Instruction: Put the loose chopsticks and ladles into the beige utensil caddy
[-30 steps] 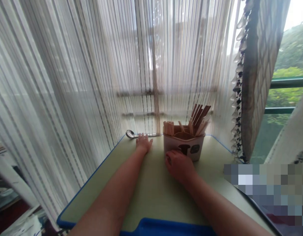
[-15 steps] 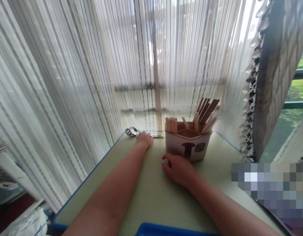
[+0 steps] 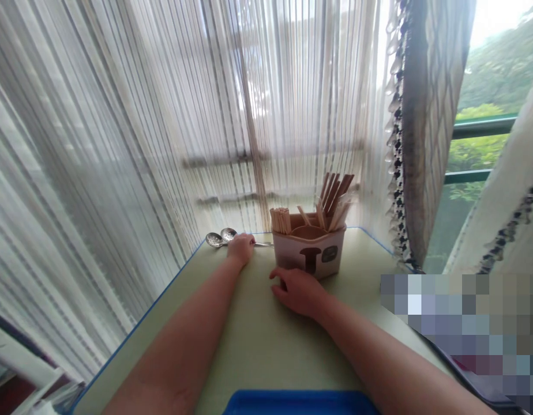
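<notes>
My left hand [image 3: 240, 249] reaches to the table's far edge and lies closed over the handles of two metal spoons [image 3: 221, 237], whose bowls stick out to its left by the curtain. My right hand [image 3: 297, 291] rests on the pale green table [image 3: 258, 340], fingers loosely curved and apart, with nothing in it. Its fingertips are just in front of the utensil holder [image 3: 310, 255]. The holder is a pale tub with a brown mushroom print. It holds brown chopsticks [image 3: 336, 193] and a bundle of light wooden sticks [image 3: 281, 220].
Sheer striped curtains [image 3: 119, 144] hang close along the table's left and far sides. A brown patterned curtain with beaded trim [image 3: 422, 144] hangs at the right. A blue tray edge [image 3: 301, 400] sits at the near edge. The table has a blue rim.
A second spoon bowl now shows beside the first, left of my left hand. My right hand has come off the holder's front and down onto the table. The view has shifted.
</notes>
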